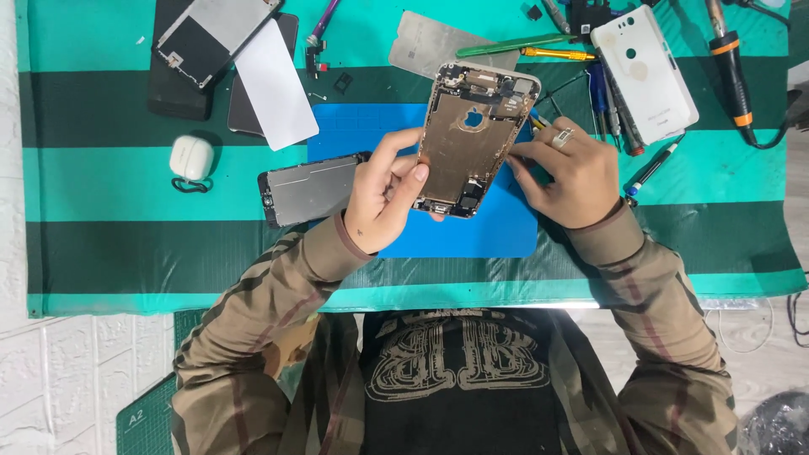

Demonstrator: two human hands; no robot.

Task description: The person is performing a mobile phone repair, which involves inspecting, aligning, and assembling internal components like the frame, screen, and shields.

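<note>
My left hand (383,190) grips an opened gold phone housing (472,139) by its left edge, inner side up, tilted above a blue work mat (497,227). My right hand (569,173), with a ring on one finger, rests at the housing's right edge; its fingertips touch the frame, and a small tool tip shows by the fingers, though I cannot tell whether it is held. A detached screen panel (308,190) with a metal back plate lies on the mat just left of my left hand.
The table has a green striped cover (109,177). On it lie a white earbud case (191,157), stacked phone parts and a white card (274,80) at top left, a white phone back cover (645,72), several screwdrivers and tweezers (548,52), and an orange-banded soldering iron (729,67).
</note>
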